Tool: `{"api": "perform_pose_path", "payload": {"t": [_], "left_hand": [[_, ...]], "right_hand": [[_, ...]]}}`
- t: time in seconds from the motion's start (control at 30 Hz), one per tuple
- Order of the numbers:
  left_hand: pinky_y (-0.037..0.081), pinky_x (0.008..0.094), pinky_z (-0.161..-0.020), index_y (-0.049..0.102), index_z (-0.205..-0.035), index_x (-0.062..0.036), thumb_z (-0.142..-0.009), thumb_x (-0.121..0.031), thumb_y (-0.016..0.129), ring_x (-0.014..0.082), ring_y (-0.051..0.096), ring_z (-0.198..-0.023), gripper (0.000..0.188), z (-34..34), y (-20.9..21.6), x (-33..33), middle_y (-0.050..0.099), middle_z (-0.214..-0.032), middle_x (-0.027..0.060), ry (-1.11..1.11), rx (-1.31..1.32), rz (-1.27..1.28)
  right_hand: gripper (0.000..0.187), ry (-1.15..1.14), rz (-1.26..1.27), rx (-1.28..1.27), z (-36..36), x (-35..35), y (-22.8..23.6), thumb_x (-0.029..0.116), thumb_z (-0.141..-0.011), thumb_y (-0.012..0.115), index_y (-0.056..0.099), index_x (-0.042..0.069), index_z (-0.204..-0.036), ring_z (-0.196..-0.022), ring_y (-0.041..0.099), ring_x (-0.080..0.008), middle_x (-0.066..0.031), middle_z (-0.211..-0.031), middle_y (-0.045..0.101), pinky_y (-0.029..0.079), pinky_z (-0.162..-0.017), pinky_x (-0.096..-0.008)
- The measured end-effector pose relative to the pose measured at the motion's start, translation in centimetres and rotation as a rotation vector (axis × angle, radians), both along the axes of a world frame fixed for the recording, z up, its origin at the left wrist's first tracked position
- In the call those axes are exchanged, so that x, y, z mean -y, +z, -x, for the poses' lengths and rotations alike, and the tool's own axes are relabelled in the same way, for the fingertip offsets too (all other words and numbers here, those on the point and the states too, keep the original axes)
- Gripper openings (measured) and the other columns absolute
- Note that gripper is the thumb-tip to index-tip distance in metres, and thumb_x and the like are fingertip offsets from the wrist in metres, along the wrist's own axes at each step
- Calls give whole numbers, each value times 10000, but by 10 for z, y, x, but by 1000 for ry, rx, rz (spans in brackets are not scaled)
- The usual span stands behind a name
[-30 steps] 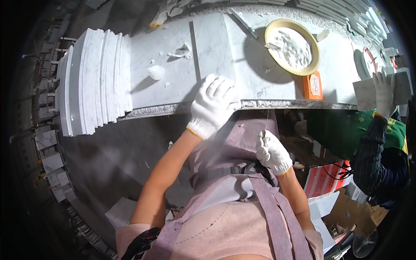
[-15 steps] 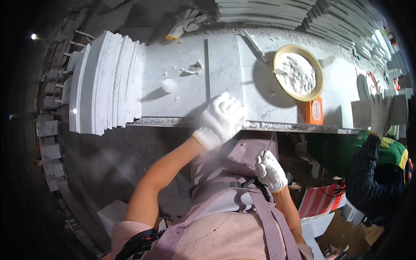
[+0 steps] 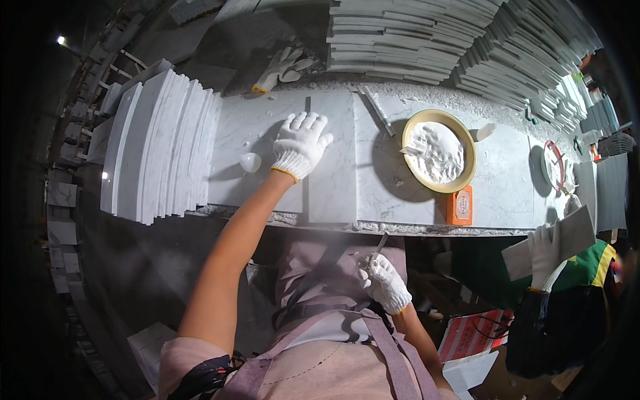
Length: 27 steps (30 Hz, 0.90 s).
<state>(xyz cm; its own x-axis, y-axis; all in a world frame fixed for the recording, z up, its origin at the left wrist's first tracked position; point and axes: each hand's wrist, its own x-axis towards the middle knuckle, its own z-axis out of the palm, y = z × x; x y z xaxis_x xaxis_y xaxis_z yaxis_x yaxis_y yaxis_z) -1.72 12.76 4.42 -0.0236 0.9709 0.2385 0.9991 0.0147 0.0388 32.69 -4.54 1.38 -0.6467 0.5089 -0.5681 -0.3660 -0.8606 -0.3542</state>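
Note:
My left hand point(image 3: 301, 143), in a white knitted glove, lies with fingers spread on the pale marble slabs point(image 3: 333, 187) of the bench, beside a dark narrow strip point(image 3: 307, 200) between them. What is under the palm is hidden. In front of my apron, my right hand point(image 3: 385, 283), gloved too, is closed around a thin flat blade point(image 3: 381, 244) like a scraper or putty knife, pointing up. Left of my left hand sits a small white translucent cup-like piece point(image 3: 250, 162). A yellow bowl point(image 3: 471, 163) of white powder or paste stands right, with a flat tool at its edge.
Marble tiles point(image 3: 160, 140) stand stacked at left; more tile stacks point(image 3: 400, 40) fill the back. An orange box point(image 3: 460, 205) is by the bowl. A loose glove point(image 3: 285, 70) and a metal bar point(image 3: 379, 112) lie farther back. At right, a co-worker's gloved hand point(image 3: 548, 253) holds a tile.
My left hand has moved from the bench's front edge up and left, its fingers now spread flat. My right hand still holds the blade. The co-worker's tile has been lowered and tilted.

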Motion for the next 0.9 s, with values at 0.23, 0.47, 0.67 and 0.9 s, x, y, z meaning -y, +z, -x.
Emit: {"api": "perform_pose_path", "payload": {"t": [0.23, 0.47, 0.67, 0.9], "left_hand": [[514, 476, -911, 724, -1022, -122, -927, -330, 658, 310, 673, -986, 238, -32, 21, 36, 737, -950, 92, 17, 138, 117], [277, 515, -1233, 560, -1428, -142, -930, -482, 654, 349, 448, -1420, 610, -14, 8, -31, 540, -1475, 147, -81, 34, 160], [238, 520, -1254, 489, -1507, -170, -877, -599, 674, 392, 391, -1465, 784, 3, 7, -85, 508, -1513, 151, -45, 94, 263], [337, 520, -1198, 436, -1539, -162, -789, -710, 721, 394, 405, -1451, 972, -16, 37, -88, 483, -1527, 179, 117, 83, 453]], "right_hand": [[292, -18, 14, -97, 1, -3, -10, 198, -1004, 719, 628, 35, -1228, -921, 672, -129, -43, -1088, 690, 564, -733, -265], [339, 99, -60, -21, 27, -15, -3, 209, -1002, 727, 625, 4, -1252, -1030, 685, -171, -96, -1164, 690, 600, -834, -319], [333, 156, -148, -39, 51, -14, -7, 203, -1002, 729, 637, 32, -1273, -1099, 660, -177, -64, -1230, 677, 571, -933, -343], [216, 162, -277, 33, 56, -14, -3, 139, -1005, 715, 682, 25, -1186, -962, 631, -81, -3, -1072, 696, 520, -875, -249]]}}
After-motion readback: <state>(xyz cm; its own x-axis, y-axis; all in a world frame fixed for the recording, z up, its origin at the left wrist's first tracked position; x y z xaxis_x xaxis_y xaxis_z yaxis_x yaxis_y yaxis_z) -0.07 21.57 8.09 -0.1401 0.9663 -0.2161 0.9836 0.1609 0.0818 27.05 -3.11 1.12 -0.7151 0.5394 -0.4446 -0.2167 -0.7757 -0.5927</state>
